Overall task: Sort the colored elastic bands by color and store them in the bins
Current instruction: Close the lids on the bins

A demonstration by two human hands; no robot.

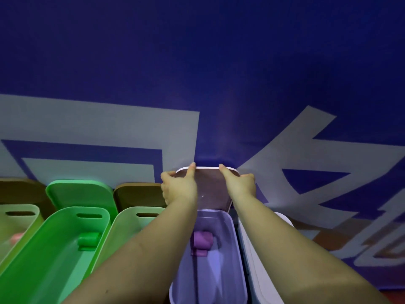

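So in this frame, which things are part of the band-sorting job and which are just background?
Part of the job:
- lavender plastic bin with the purple band bundle inside
- its brown white-rimmed lid, gripped by the left hand and right hand
- bright green plastic bin holding a green band bundle
- pale green plastic bin
- white plastic bin

Background:
- blue banner with pale lettering
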